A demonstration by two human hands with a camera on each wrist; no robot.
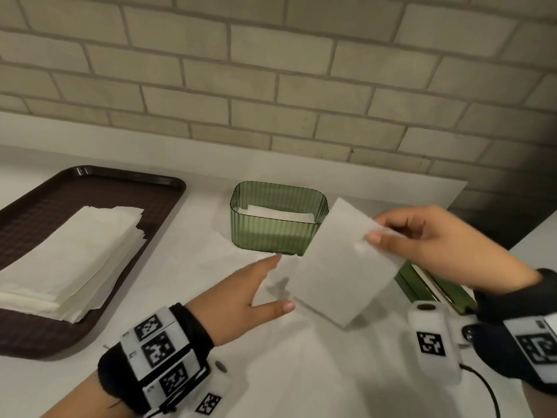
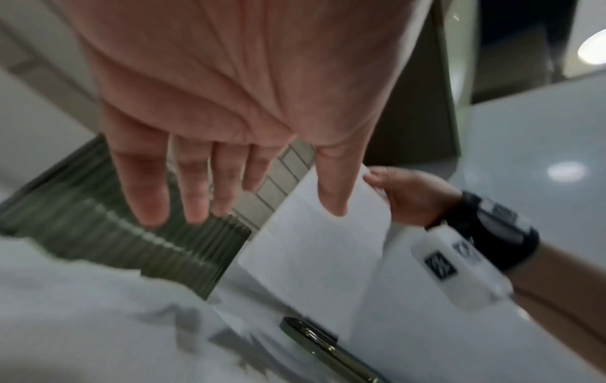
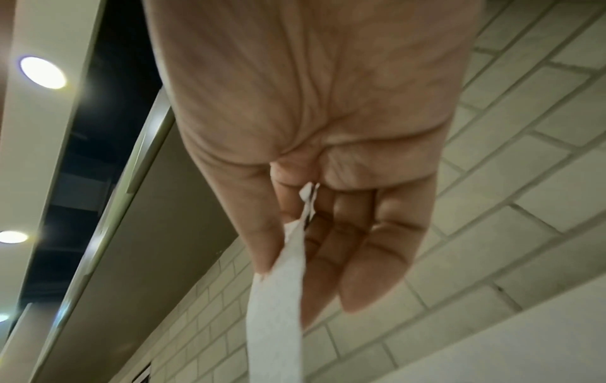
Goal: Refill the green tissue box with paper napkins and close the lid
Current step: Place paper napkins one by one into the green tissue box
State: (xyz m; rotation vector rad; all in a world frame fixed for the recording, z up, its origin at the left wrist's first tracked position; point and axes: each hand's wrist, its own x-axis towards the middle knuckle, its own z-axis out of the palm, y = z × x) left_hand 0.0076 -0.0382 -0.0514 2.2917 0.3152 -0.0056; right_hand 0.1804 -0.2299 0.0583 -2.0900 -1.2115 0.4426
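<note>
A: Right hand?
B: Pinches a flat, dimpled white napkin at its edge, held just right of the box.
A: Box?
B: Ribbed green plastic, rounded corners, lid off, on the counter; napkins inside.
A: Left hand?
B: Fingers straight, holding nothing, just beside the napkin.
A: Lid?
B: Green, lying under the right hand.
A: Spare napkins?
B: Soft stack on a brown textured tray.

Ribbed translucent green tissue box, white napkins, dark brown textured tray, beige brick wall.
</note>
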